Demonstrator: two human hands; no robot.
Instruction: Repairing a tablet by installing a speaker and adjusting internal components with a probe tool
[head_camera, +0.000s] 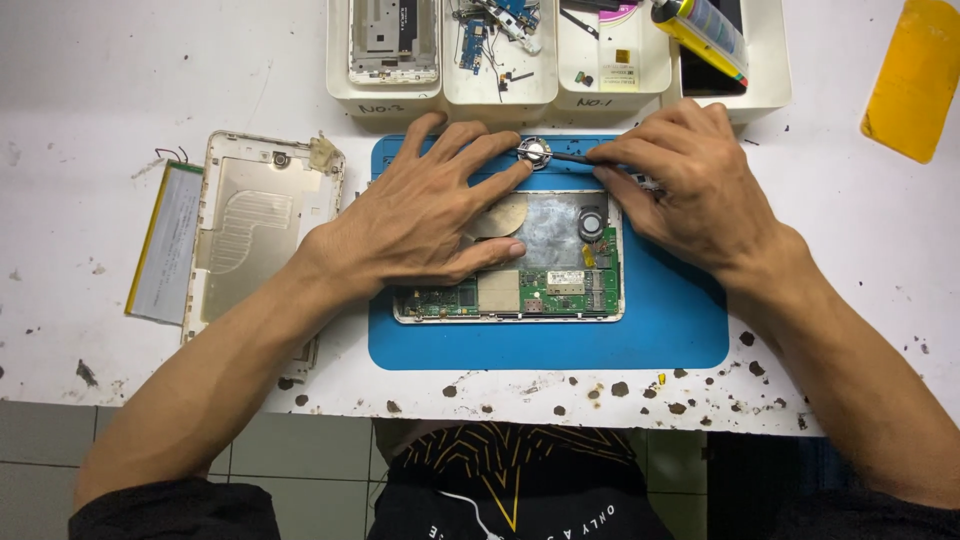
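Left hand (425, 215) steadies tablet (540, 280); right hand (690, 185) grips tool (570, 157).

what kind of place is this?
Likely an electronics repair bench: an opened tablet with bare circuit boards on a blue work mat, white parts trays holding small components, and a detached back cover on a stained white table.

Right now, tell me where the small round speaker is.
In the head view, the round speaker sits on the blue mat's top edge, between the left hand's fingertips and the right hand.

Count: 1 opened tablet (520, 275), 1 blue mat (660, 320), 1 gold back cover (255, 225), 1 battery (165, 245), 4 white trays (455, 95), 1 yellow card (912, 75), 2 hands (425, 215).
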